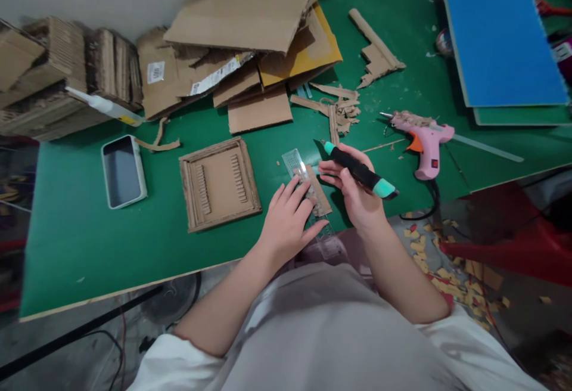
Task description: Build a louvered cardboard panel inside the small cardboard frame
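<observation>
My left hand (288,215) lies with fingers spread over a clear ruler (292,160), pressing it against a small cardboard strip (320,194) near the table's front edge. Part of the ruler and strip is hidden under the fingers, and the ruler's lower end juts past the edge. In my right hand (361,197) is a black and teal utility knife (357,169), held tilted just above and right of the strip, its tip pointing up and left. To the left sits a square cardboard tray (218,218) with raised walls and two notched cardboard strips inside.
A phone (124,173) lies at left, near a white glue bottle (105,106). Cardboard pieces (236,18) are piled at the back. Scraps (344,108) and a pink glue gun (429,143) with a cord lie to the right. A blue board (500,33) stands at far right.
</observation>
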Tool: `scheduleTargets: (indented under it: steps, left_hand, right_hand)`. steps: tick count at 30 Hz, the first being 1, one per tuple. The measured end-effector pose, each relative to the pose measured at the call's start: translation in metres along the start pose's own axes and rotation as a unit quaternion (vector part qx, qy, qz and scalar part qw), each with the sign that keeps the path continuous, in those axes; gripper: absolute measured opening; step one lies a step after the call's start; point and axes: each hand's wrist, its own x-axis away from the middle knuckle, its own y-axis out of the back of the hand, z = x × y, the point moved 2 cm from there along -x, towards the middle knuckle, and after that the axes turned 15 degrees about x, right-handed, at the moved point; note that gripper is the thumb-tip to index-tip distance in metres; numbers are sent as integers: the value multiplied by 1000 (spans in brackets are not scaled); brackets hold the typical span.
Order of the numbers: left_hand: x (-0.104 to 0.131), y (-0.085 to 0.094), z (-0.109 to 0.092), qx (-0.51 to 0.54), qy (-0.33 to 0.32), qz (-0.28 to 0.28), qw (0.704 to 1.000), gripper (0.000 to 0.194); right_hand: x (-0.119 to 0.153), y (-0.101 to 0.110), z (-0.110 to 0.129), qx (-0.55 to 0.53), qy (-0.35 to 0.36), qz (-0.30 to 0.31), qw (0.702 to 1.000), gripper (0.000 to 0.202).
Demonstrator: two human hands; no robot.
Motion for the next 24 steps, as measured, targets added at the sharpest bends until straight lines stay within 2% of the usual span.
scheduleTargets:
  steps: [10, 15, 24]
  left_hand:
    - [2, -2, -1, 4, 22, -4, 1000, 37]
    - [2, -3, -1, 13, 29, -15, 999, 45]
    - [3, -3, 0, 8, 20, -28, 999, 45]
  right_hand:
    - [0, 0, -2, 0, 10, 0, 1000, 38]
    - [0, 0, -2, 1, 6, -3, 1000, 39]
    - [0, 0, -2, -11, -1, -5, 1000, 38]
